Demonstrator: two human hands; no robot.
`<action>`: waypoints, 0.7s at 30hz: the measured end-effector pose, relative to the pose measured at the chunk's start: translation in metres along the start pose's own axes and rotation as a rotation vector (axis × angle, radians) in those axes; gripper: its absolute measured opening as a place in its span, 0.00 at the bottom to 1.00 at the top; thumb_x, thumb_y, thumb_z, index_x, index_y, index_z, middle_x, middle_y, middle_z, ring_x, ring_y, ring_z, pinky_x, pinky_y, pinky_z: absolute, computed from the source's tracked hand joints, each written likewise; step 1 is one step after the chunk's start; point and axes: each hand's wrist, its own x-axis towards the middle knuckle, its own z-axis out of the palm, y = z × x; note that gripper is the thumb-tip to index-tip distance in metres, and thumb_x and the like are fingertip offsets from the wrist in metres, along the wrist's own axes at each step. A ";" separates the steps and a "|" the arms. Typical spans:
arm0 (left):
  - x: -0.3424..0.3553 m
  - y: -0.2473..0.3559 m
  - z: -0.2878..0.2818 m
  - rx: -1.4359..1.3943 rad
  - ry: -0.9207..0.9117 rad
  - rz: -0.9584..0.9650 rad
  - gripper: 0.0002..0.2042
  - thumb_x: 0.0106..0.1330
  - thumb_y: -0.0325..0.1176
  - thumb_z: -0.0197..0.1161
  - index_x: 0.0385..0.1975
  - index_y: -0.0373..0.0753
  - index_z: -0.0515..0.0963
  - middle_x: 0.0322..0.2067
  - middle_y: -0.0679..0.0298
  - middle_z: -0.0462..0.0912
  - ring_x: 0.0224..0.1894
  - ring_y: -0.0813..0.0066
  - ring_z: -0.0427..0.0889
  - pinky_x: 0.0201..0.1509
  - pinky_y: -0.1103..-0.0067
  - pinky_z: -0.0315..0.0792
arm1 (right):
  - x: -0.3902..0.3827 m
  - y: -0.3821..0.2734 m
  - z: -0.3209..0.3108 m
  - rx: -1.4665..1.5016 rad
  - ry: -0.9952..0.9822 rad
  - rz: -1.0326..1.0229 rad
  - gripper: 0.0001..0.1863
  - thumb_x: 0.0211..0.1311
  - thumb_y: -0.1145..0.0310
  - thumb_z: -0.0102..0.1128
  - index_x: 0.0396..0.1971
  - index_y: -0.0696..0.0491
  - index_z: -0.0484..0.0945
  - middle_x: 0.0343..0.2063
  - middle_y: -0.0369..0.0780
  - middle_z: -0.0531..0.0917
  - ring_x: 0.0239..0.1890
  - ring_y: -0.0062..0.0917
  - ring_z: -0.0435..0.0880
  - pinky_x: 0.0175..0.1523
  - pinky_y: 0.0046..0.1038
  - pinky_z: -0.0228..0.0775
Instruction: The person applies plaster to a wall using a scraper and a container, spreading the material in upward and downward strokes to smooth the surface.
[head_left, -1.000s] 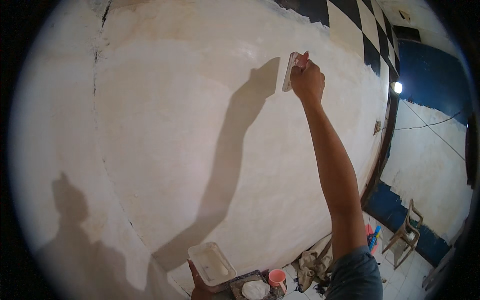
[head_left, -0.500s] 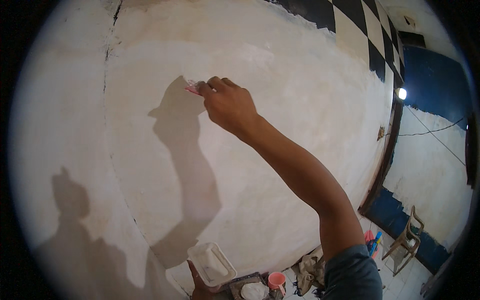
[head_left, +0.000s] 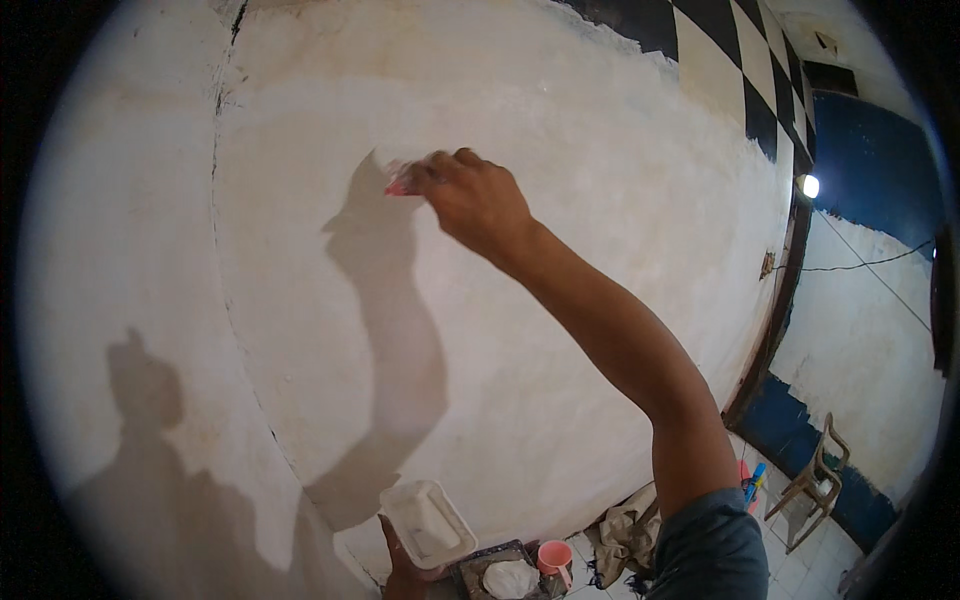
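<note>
- The right hand (head_left: 475, 202) is closed around a pink scraper (head_left: 398, 186), high above the tub and well apart from it; fingers and blur hide most of the blade, so I cannot tell whether its edge touches the wall (head_left: 560, 330).
- If that blade meets the wall too steeply or with uneven pressure, it could leave ridges or gouges.
- The left hand (head_left: 400, 565) grips the white tub (head_left: 456, 513) at its left side; the fingers underneath are hidden.
- The tub looks tilted, so a loosened grip during a long reach upward could let it slip and spill.
- A spill could land on the white bag (head_left: 510, 579) or pink cup (head_left: 556, 557), both right of the tub and lower.
- The arm's shadow (head_left: 400, 340), above the tub, darkens the wall, so missed patches there might go unnoticed.
</note>
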 end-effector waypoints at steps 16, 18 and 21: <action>0.004 -0.014 -0.038 -0.071 0.002 -0.139 0.38 0.57 0.74 0.48 0.61 0.53 0.66 0.52 0.64 0.75 0.53 0.57 0.76 0.51 0.49 0.75 | -0.036 0.016 -0.003 -0.136 -0.092 -0.125 0.14 0.54 0.76 0.57 0.41 0.45 0.79 0.37 0.33 0.82 0.45 0.29 0.81 0.38 0.31 0.81; -0.001 -0.012 -0.032 -0.039 -0.007 -0.150 0.38 0.58 0.73 0.48 0.61 0.53 0.66 0.53 0.63 0.75 0.53 0.57 0.76 0.51 0.49 0.75 | -0.044 0.026 -0.029 0.118 -0.143 0.041 0.15 0.54 0.79 0.54 0.40 0.46 0.79 0.38 0.35 0.82 0.43 0.31 0.81 0.43 0.33 0.79; -0.003 -0.013 -0.029 -0.011 0.000 -0.166 0.37 0.59 0.73 0.47 0.61 0.53 0.66 0.53 0.63 0.75 0.53 0.57 0.76 0.52 0.50 0.74 | -0.034 0.086 -0.038 -0.006 -0.037 0.286 0.19 0.55 0.80 0.49 0.44 0.46 0.80 0.43 0.39 0.82 0.46 0.37 0.81 0.48 0.38 0.75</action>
